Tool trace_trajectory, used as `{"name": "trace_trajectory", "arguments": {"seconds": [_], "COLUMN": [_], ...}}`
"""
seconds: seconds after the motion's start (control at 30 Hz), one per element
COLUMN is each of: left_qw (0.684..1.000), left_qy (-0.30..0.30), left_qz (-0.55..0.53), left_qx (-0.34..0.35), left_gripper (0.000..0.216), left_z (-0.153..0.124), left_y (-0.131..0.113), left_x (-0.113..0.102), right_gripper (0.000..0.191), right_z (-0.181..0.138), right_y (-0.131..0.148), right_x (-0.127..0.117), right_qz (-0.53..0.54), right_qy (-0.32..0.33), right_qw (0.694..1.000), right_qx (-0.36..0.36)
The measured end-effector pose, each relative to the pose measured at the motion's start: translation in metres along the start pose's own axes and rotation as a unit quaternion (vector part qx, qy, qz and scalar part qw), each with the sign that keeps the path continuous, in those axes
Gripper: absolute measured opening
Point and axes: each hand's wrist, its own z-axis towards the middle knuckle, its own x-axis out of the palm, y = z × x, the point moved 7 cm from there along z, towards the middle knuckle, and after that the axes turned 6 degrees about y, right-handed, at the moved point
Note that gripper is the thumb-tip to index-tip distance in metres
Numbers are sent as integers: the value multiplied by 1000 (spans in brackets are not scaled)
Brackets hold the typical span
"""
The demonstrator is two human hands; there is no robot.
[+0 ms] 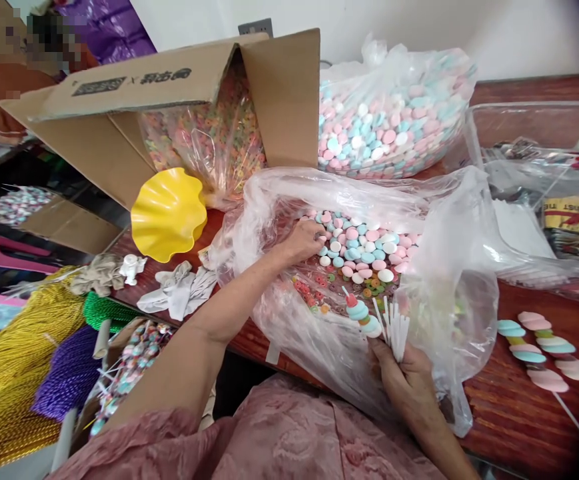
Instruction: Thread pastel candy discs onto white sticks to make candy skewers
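Note:
My left hand (pixel 305 240) reaches into a heap of pink, blue and white candy-like discs (pixel 356 243). Its fingers are bent together at the heap's left side; what they pinch, if anything, is hidden. Lower right, my right hand (pixel 409 380) is closed around a bunch of thin white sticks (pixel 396 327). The same hand holds a stick threaded with blue and white discs and a red piece on top, a skewer (pixel 362 317). Small red ring pieces (pixel 309 293) and green-orange rings (pixel 376 287) lie in front of the heap, on the spread clear plastic bag (pixel 279 193).
Finished-looking skewers (pixel 539 347) lie on the red-brown table (pixel 514 413) at right. Behind stand a tied bag of discs (pixel 394 120) and a cardboard box (pixel 289 100) with a bag of small rings. A yellow wavy bowl (pixel 166 213) and clear bin (pixel 509 267) flank the plastic.

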Motion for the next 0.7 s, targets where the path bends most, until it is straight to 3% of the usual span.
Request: {"name": "trace_trajectory", "arguments": {"seconds": [0.1,0.2,0.27,0.43,0.7], "left_qw": [974,891,836,751,701], "left_qy": [-32,6,6,-34,-108], "left_qz": [-216,-446,-537,-644,-694], "left_qx": [-53,-92,-116,-138,-121], "left_gripper": [29,27,25,28,43], "left_z": [-25,-64,-92,-138,-151], "left_y": [0,-12,-21,-32,-26], "left_x": [-14,-13,-12,-3,11], "right_gripper": [40,40,38,33,30], "right_z": [0,1,3,5,-5], "right_y": [9,24,35,49,56], "right_x": [-1,0,3,18,27], "right_qz": [6,-2,-8,-33,-65], "right_qy": [-8,-10,-5,17,47], "right_qw": [1000,999,998,993,985], "right_qx": [-15,-47,-66,-111,-150]}}
